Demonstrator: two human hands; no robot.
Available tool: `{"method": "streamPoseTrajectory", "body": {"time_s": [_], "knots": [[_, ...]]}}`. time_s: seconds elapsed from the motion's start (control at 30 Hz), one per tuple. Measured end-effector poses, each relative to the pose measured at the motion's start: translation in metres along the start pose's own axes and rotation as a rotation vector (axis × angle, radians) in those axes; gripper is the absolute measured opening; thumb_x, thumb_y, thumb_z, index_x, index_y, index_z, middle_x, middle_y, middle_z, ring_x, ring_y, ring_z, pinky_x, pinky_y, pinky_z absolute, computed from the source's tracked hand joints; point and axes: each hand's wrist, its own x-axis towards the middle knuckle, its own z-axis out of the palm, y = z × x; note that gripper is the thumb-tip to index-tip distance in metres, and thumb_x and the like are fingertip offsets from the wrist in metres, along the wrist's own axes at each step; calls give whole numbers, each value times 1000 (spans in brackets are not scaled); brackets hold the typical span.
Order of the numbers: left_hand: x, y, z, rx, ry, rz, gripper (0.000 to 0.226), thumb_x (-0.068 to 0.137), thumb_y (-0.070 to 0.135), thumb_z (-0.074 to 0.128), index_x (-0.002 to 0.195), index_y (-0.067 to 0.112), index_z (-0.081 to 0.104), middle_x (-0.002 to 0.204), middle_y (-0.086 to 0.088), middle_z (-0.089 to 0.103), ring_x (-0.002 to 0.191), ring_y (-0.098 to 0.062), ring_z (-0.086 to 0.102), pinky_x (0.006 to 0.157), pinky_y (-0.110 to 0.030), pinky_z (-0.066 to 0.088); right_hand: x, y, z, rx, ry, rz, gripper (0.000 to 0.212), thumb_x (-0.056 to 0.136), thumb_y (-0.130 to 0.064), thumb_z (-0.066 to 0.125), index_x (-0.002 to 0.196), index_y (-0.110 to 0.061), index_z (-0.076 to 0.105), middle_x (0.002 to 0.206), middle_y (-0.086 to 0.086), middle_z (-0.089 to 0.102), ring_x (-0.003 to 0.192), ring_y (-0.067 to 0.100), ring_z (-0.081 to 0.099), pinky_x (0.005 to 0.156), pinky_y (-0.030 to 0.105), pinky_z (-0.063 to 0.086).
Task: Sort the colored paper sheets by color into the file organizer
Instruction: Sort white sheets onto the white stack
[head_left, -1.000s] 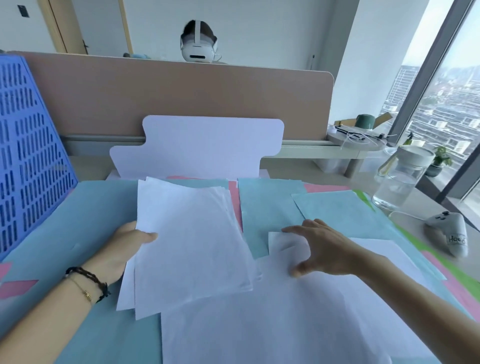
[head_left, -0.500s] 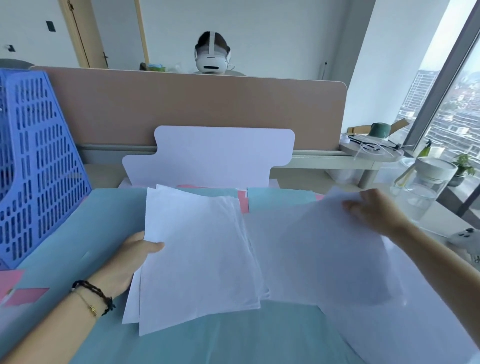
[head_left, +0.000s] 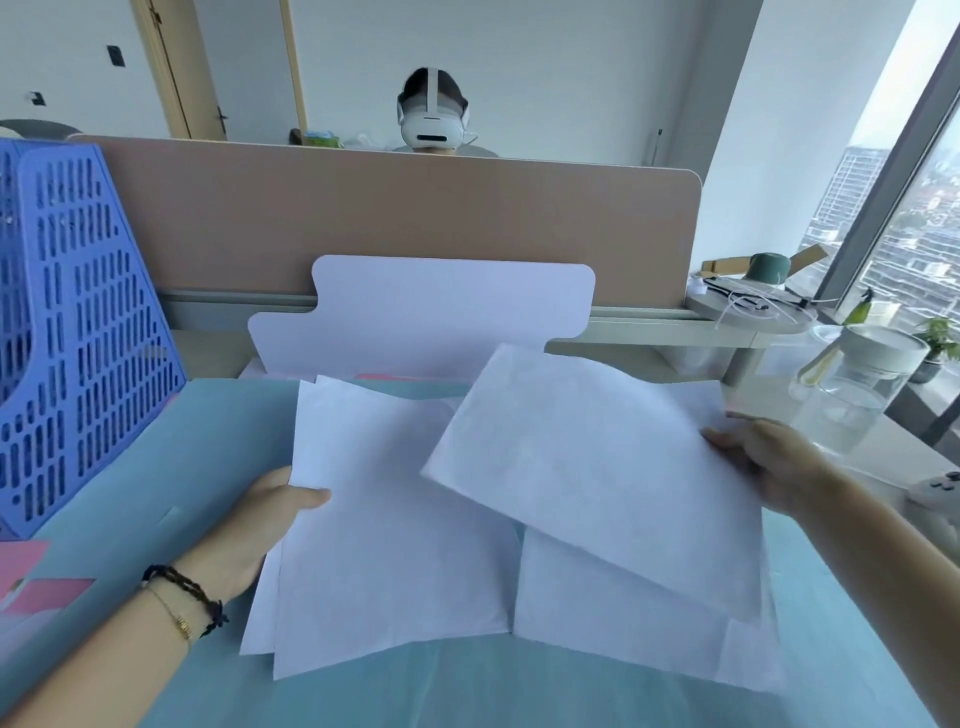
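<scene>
While left hand (head_left: 260, 525) grips white stack (head_left: 384, 545), right hand (head_left: 763, 462) pinches raised sheet (head_left: 597, 478) edge.

A small stack of white sheets (head_left: 384, 525) is held up at centre-left, gripped at its left edge, its near end sagging toward the light-blue sheets (head_left: 467, 686) that cover the near desk. To its right a single white sheet (head_left: 597, 467) is lifted and tilted, its far corner highest, overlapping more white paper (head_left: 623, 608) lying below. Pink sheets (head_left: 31, 582) show at near left. The blue perforated file organizer (head_left: 78, 332) stands upright at far left.
</scene>
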Motion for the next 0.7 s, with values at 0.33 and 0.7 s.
{"method": "streamPoseTrajectory", "body": {"time_s": [0.33,0.7], "knots": [[-165,115,38,-153,-22,115,20,102,11,56,95,20,72,89,14,78,89,0,71,68,-19,48,5,34,164,-34,-39,-58,7,88,-12,69,85,-6,66,78,11,60,70,21,55,62,33,49],[-171,118,33,-77,-131,209,32,84,17,81,115,22,72,108,15,78,101,3,71,80,-15,50,-4,17,184,-193,340,-570,48,102,-36,48,64,-15,28,67,-1,22,64,18,18,58,34,16]]}}
